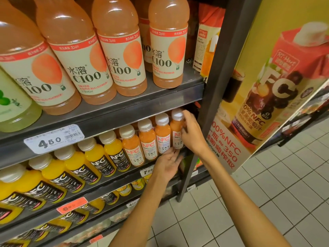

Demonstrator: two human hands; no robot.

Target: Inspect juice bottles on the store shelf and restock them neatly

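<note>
Here, centre right of frame, our right hand point(191, 132) grips end orange juice bottle point(176, 132) on middle shelf point(99, 122); left hand point(168, 164) spread flat beneath. Row looks tidy; restocking seems nearly finished here.

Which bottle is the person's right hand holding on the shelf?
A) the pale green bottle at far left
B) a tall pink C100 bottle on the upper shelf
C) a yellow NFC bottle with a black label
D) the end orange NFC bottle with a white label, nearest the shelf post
D: the right hand curls round the end orange NFC bottle beside the shelf post, while the left hand lies open just below it.
</note>
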